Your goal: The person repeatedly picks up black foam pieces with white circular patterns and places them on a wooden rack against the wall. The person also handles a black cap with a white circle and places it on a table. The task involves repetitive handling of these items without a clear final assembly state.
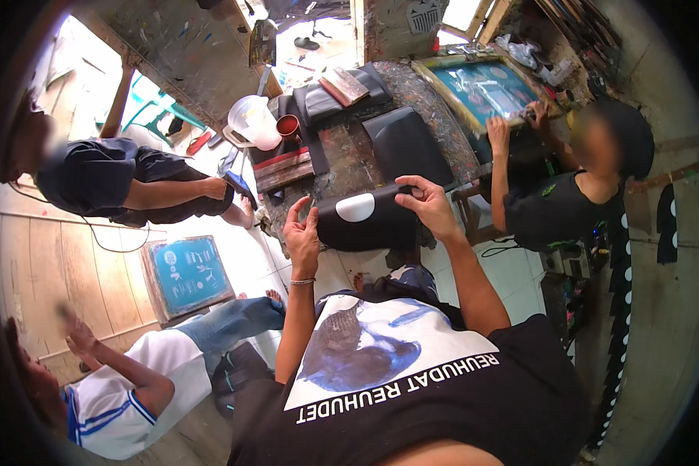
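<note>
A black sheet (380, 235) with a white half-round patch (356, 207) on it hangs over the near edge of the paint-stained table. At its right top corner my right hand (433, 205) has thumb and forefinger closed on the edge. By the left edge is my left hand (301, 237), its fingers curved and apart, with no grip on the sheet to be seen. Farther back lies another black sheet (408, 146), flat on the table (338, 149).
A red cup (288, 126), a white jug (252, 122) and wooden-handled squeegees (284, 171) stand back left. At right, a co-worker (555, 194) handles a framed screen (481, 85). Another blue screen (185, 272) leans at left, near two more people (155, 179).
</note>
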Demonstrator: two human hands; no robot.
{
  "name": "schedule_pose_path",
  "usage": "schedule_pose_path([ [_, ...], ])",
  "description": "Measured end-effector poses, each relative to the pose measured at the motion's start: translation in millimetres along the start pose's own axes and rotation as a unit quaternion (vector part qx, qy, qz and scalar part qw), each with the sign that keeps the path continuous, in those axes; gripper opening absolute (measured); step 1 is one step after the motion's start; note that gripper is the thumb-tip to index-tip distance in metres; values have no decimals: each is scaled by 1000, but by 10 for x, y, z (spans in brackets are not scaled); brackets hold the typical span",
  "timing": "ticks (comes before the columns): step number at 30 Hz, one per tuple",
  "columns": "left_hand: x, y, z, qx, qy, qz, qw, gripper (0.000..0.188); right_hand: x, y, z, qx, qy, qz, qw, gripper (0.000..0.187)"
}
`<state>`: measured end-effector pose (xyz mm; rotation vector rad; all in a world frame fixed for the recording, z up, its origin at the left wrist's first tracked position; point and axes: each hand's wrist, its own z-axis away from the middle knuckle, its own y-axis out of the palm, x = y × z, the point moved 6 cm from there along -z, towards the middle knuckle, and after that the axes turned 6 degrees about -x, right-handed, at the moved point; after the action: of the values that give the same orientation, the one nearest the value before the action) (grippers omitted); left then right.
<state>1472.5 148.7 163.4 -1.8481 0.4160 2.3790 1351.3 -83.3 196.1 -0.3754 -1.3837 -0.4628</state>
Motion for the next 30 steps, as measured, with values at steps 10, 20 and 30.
schedule_pose_path([
  [10, -365, -314, -67, 138, 24, -121, 983, 21, -143, 170, 123, 27, 43, -17, 999, 20],
  [20, -644, -460, -219, 52, 59, -136, 988, 10, -1048, -139, -70, -6, 168, -168, 971, 14],
  [30, -889, -750, -266, -118, 60, -330, 935, 13, -2862, -731, -812, -300, 213, -592, 717, 27],
])
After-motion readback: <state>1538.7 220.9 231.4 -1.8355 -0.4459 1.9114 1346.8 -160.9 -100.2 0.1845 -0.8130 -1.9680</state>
